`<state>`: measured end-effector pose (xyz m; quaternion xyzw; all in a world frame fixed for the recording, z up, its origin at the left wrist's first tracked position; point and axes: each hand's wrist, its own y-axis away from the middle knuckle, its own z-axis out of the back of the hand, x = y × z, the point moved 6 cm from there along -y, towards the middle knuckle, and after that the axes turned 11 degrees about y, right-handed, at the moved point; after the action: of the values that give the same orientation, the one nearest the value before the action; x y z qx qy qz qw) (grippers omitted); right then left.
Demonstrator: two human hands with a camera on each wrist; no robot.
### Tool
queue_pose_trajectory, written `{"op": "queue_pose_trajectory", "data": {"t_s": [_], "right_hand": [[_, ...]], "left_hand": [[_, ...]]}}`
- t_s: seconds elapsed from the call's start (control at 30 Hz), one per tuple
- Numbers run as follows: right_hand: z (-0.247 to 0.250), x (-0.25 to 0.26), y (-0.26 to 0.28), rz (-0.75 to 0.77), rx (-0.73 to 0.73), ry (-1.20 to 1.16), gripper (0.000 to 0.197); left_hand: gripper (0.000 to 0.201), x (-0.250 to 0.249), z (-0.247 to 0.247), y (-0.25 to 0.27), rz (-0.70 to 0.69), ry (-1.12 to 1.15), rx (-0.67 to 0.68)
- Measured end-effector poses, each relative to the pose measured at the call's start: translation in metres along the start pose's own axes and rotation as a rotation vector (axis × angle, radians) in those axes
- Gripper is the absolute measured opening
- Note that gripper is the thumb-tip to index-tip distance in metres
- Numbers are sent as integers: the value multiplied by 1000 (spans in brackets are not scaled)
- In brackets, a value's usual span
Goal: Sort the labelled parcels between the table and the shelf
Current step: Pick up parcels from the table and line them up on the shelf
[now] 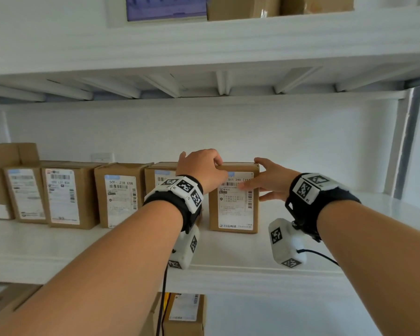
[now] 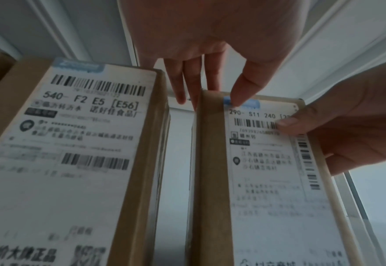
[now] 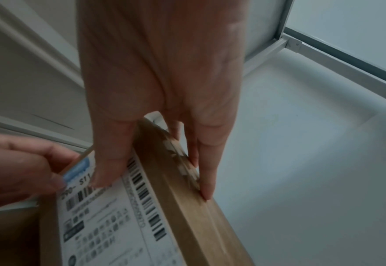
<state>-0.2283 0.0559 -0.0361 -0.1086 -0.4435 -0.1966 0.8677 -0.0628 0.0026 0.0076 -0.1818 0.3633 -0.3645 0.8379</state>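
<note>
A cardboard parcel [image 1: 233,197] stands upright on the white shelf [image 1: 228,248], long axis vertical, its labelled face [image 2: 269,162] turned toward the viewer, the code line at the label's 12 o'clock end. It is the last box at the 3 o'clock end of a row; its neighbour, parcel 540 [image 2: 73,153], stands just beside it at 9 o'clock, apart by a narrow gap. White wall behind; a higher shelf board [image 1: 204,44] carries more boxes. The left hand [image 1: 201,170] pinches the top-left corner, fingers curled over the edge. The right hand [image 1: 269,179] clasps the top-right edge, thumb on the label, fingers along the side face.
</note>
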Motion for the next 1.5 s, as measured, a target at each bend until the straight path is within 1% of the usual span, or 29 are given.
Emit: {"op": "queue_pose_trajectory", "data": {"t_s": [0.07,0.17,0.27,0.37,0.43,0.57,0.67,0.87,1.07,1.2,1.4,1.5], "right_hand": [[-4,3,-1,13,0,3,109],[-9,6,-1,35,-38,28,105],[-13,6,5,41,-68,104,91],[-13,4,20,29,-99,288,88],[-7,5,35,35,-162,453,85],[6,2,70,61,-306,741,66],[12,-9,96,52,-353,887,58],[21,-49,152,-46,-390,989,49],[46,-90,201,-161,-418,1046,44],[72,-124,234,-238,-438,1052,38],[124,-193,287,-348,-475,1038,30],[158,-233,313,-425,-472,1050,24]], "left_hand": [[26,2,1,0,2,-8,-12],[28,4,3,2,10,-48,-17],[33,5,4,7,3,-89,-11],[35,1,5,15,-29,-106,-18],[33,-5,6,22,-67,-109,-29],[29,-24,5,39,-180,-121,-54],[28,-40,0,56,-228,-88,-62],[29,-70,-38,96,-268,8,84],[30,-118,-79,124,-293,62,184],[31,-158,-119,143,-317,99,297],[27,-230,-187,180,-382,152,409],[22,-271,-222,198,-369,179,474]]}}
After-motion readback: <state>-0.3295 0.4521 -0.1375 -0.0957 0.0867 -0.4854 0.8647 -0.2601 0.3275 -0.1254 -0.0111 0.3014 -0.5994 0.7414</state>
